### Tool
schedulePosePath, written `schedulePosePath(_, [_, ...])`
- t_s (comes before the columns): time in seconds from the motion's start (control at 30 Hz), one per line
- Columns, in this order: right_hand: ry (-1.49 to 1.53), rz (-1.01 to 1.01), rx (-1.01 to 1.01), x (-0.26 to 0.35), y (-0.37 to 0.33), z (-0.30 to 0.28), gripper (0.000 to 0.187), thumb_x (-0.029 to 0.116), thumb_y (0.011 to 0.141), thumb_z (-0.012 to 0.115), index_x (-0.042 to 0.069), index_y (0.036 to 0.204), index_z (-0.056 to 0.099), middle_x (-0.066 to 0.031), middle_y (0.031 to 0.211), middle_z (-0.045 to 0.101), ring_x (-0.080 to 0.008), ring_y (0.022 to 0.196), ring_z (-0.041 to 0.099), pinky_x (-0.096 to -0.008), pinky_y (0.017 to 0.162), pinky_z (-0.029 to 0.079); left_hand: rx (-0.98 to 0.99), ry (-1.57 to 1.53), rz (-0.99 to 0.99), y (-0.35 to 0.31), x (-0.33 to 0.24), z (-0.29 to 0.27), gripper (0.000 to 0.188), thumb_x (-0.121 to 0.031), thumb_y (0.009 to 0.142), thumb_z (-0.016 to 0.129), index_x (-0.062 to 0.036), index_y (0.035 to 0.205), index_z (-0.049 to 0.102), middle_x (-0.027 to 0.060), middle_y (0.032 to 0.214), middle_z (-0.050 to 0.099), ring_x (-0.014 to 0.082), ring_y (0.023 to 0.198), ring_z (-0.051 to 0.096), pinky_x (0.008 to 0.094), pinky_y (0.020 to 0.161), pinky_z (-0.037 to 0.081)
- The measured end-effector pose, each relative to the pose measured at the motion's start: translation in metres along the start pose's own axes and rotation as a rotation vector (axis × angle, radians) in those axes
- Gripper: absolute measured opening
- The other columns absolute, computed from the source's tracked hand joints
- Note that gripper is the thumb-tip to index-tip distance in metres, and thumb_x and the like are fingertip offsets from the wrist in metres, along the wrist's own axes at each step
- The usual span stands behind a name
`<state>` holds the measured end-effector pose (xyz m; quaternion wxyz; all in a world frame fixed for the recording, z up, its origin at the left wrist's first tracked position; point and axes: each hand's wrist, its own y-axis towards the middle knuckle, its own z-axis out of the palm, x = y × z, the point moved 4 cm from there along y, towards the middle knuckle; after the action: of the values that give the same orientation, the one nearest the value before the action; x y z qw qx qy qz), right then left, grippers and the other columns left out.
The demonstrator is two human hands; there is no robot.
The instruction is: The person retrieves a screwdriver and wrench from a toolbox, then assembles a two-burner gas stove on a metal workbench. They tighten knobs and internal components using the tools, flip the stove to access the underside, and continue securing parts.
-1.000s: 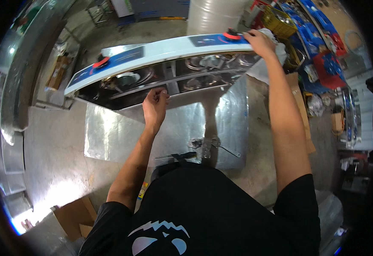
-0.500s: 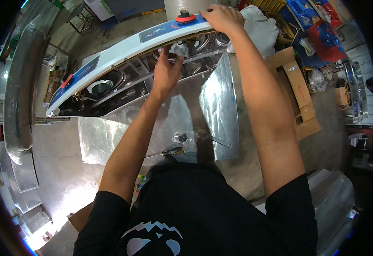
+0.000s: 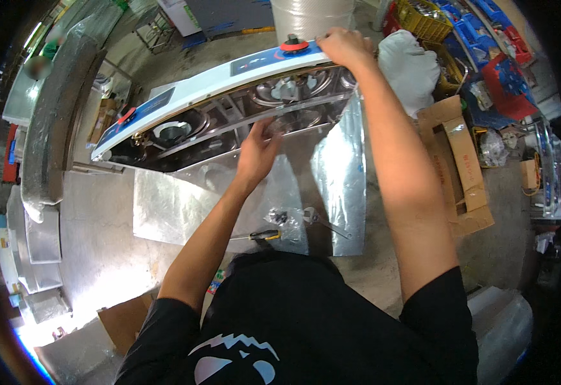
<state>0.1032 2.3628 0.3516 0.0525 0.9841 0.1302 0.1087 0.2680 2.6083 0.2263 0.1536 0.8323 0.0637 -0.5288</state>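
Observation:
A white-fronted gas stove (image 3: 194, 96) stands tilted up on its edge, its hollow inside with round burner parts facing me. Two red-and-black knobs sit on its blue-marked front. My right hand (image 3: 346, 48) is closed over the panel's top edge at the right end, beside one knob (image 3: 294, 44). My left hand (image 3: 258, 156) is at the stove's lower inner rail, fingers loosely bent and apart; part of the fingertips is hard to make out. Nothing shows in it. On the shiny sheet-covered surface (image 3: 158, 208) lie an adjustable wrench (image 3: 329, 224), a yellow-and-black-handled screwdriver (image 3: 265, 235) and a small clear bag (image 3: 284, 217).
An opened cardboard box (image 3: 470, 167) stands on the floor at right, below a white sack (image 3: 409, 67). Yellow crates (image 3: 425, 18) and blue bins are at the far right. A long plastic-wrapped piece (image 3: 52, 122) stands at left. A roll of bubble wrap (image 3: 309, 20) is behind the stove.
My left hand has drawn back from the burner parts inside the stove to its lower rail. My right hand keeps its hold on the top edge. The whole view has shifted slightly.

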Motion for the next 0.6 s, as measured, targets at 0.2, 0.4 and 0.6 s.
schedulePosePath(0.2, [0.104,-0.095,0.149,-0.012,0.020,-0.001,0.043,0.029,0.091,0.052,0.005,0.120,0.072,-0.0246,0.132,0.064,-0.0417,0.124,0.062,-0.0534,0.107,0.044,0.103,0.144,-0.376,-0.099,0.062,-0.077,0.029,-0.017,0.096,0.065,-0.0002,0.120,0.066,0.0125,0.097,0.071,0.0206,0.082,0.068,0.0310,0.073,0.055])
schedulePosePath(0.4, [0.099,-0.234,0.190,-0.022,0.034,-0.019,0.039,0.034,0.090,0.062,0.000,0.102,0.076,-0.0258,0.107,0.072,-0.0401,0.099,0.071,-0.0444,0.090,0.055,-0.309,0.135,-0.546,-0.172,0.115,-0.190,0.028,-0.014,0.097,0.061,0.0026,0.119,0.067,0.0105,0.092,0.072,0.0154,0.077,0.067,0.0303,0.070,0.055])
schedulePosePath(0.6, [0.172,-0.227,0.233,-0.023,0.028,-0.024,0.037,0.036,0.091,0.065,0.001,0.098,0.076,-0.0244,0.094,0.072,-0.0392,0.084,0.070,-0.0450,0.082,0.053,-0.503,0.084,-0.595,-0.194,0.143,-0.250,0.027,-0.018,0.099,0.063,0.0002,0.118,0.068,0.0077,0.093,0.070,0.0133,0.073,0.063,0.0285,0.062,0.053])
